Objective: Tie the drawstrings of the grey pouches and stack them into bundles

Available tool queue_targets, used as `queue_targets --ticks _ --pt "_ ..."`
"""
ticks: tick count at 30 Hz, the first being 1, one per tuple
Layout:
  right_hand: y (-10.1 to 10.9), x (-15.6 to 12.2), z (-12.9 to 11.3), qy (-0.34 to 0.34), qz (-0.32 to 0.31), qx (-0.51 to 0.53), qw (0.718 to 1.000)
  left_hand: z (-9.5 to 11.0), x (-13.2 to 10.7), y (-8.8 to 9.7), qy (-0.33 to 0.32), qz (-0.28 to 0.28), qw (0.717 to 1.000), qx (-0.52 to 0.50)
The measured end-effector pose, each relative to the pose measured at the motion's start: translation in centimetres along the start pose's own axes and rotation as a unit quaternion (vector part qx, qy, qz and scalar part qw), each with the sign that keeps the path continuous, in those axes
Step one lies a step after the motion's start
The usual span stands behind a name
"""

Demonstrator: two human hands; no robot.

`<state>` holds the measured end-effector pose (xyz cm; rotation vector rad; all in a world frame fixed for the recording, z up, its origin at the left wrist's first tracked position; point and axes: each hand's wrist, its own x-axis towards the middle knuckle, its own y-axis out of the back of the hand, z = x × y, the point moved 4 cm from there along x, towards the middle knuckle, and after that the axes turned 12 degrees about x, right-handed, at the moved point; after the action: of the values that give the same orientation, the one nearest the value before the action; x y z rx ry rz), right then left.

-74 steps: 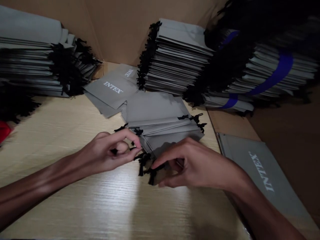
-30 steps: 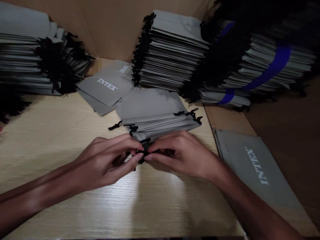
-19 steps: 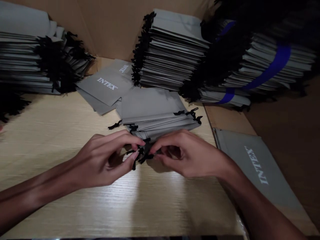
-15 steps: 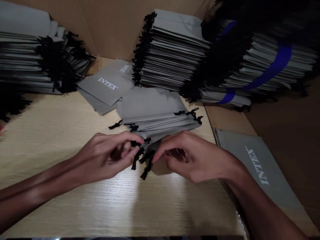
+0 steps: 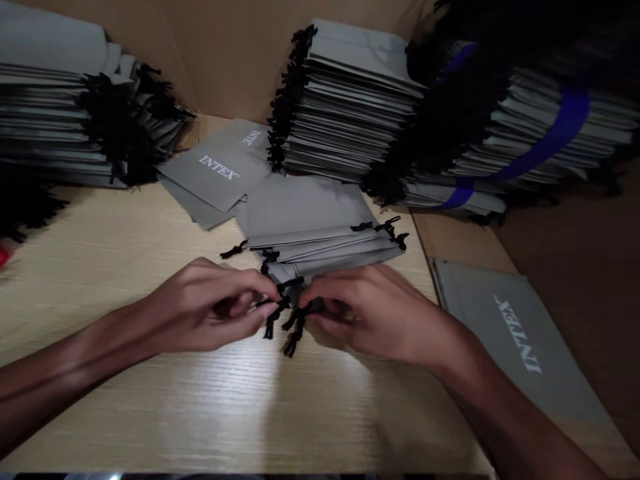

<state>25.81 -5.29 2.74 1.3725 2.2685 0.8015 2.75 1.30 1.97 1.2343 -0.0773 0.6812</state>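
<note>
Several grey fabric pouches point(image 5: 310, 207) with knotted black cord ends lie fanned in a pile at the middle of the table. At the pile's near corner, my left hand point(image 5: 220, 303) pinches a black drawstring cord point(image 5: 271, 327) between thumb and forefinger. Close beside it, my right hand point(image 5: 370, 310) has its fingertips closed on another black cord point(image 5: 294, 337), whose frayed ends hang towards me. The fingers partly cover both cords and the pouch edge under them.
Flat grey pouches printed INTEX point(image 5: 215, 167) lie behind the pile. Tall stacks of corded pouches stand at the left point(image 5: 45, 120) and back point(image 5: 350, 113). Bundles with a blue band point(image 5: 550, 137) are on the right, above grey printed pieces point(image 5: 510, 327).
My right hand has drawn its thumb and fingertips closer together on the cord, and sits slightly nearer my left hand. My left hand has shifted slightly left. The view has moved a little.
</note>
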Motion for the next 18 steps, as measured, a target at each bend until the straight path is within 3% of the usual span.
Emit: queue_targets --ticks 6,10,18 --pt "-1.0 0.3 -1.0 -0.003 -0.016 -0.08 0.997 1.1 0.4 -0.5 -0.005 -0.028 1.0 0.009" --pt "-1.1 0.5 -0.9 -0.002 -0.015 -0.058 0.998 1.0 0.3 -0.8 0.009 -0.053 0.998 0.015" --pt "-0.7 0.5 -0.8 -0.025 -0.013 0.006 1.0 1.8 -0.1 -0.7 -0.008 -0.003 1.0 -0.001"
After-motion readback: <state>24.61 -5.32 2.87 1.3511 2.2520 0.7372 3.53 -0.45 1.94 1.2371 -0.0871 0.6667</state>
